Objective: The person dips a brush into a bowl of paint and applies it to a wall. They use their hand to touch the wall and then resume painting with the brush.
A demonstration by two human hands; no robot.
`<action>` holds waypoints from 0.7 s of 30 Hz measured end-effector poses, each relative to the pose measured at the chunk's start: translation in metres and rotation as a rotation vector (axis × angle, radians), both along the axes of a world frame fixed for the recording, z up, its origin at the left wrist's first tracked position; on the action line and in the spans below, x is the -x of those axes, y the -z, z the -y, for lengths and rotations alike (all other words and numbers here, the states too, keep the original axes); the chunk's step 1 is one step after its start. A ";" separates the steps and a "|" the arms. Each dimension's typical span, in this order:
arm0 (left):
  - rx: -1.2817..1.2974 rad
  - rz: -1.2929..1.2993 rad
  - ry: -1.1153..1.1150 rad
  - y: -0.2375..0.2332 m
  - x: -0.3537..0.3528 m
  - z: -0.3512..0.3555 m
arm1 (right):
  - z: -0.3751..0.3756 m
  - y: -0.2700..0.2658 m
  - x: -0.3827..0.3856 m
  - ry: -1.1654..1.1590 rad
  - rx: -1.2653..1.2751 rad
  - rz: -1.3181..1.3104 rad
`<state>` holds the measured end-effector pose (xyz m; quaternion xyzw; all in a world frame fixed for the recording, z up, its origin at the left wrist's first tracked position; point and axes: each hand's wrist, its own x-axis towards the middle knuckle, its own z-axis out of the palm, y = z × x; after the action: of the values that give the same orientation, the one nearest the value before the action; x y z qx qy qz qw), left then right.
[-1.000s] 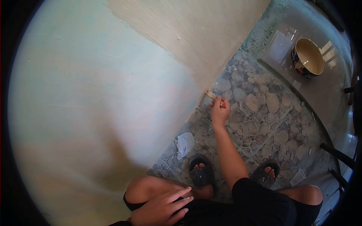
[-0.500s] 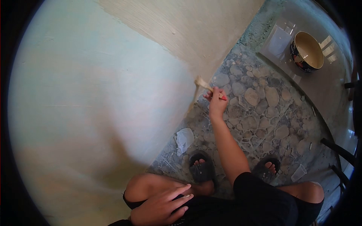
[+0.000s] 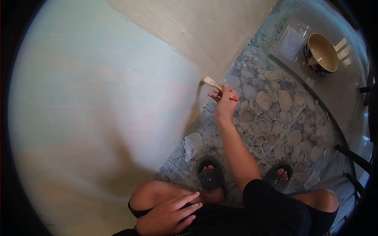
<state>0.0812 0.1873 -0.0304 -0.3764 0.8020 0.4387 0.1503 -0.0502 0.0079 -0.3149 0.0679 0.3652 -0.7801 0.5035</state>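
Observation:
My right hand (image 3: 226,103) is closed round the handle of a paintbrush (image 3: 214,84), whose red handle end sticks out on the right. The pale bristles point up and left at the lower part of the wall (image 3: 157,86), near its bottom edge; whether they touch it I cannot tell. Beige coating covers the upper part of the wall, and the rest is pale green and white. My left hand (image 3: 169,214) rests on my left knee with its fingers spread, holding nothing.
A round bowl (image 3: 323,54) with beige contents stands on the smooth ledge at the upper right. Crumpled white plastic (image 3: 193,146) lies by the wall on the stone floor (image 3: 271,114). A clear cup (image 3: 312,180) lies near my right foot. Dark bars (image 3: 354,157) stand at the right.
My right hand and the brush have moved slightly up and to the left, away from my body. My left hand has stayed in place.

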 end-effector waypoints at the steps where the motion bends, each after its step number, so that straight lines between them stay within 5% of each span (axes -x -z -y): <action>1: 0.012 0.004 -0.003 0.000 -0.001 -0.001 | -0.001 -0.015 0.007 -0.004 -0.003 0.001; 7: 0.002 0.004 -0.016 0.000 -0.002 -0.001 | -0.008 -0.031 0.019 0.095 0.206 0.076; 13: 0.007 -0.009 -0.014 0.000 0.000 -0.001 | -0.020 0.077 -0.019 -0.039 -0.123 -0.153; 21: 0.008 0.015 -0.012 -0.002 0.000 -0.004 | -0.034 0.065 -0.022 -0.060 -0.357 -0.313</action>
<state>0.0813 0.1913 -0.0282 -0.3851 0.8003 0.4336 0.1521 -0.0283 0.0416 -0.3797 0.0233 0.5729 -0.6888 0.4436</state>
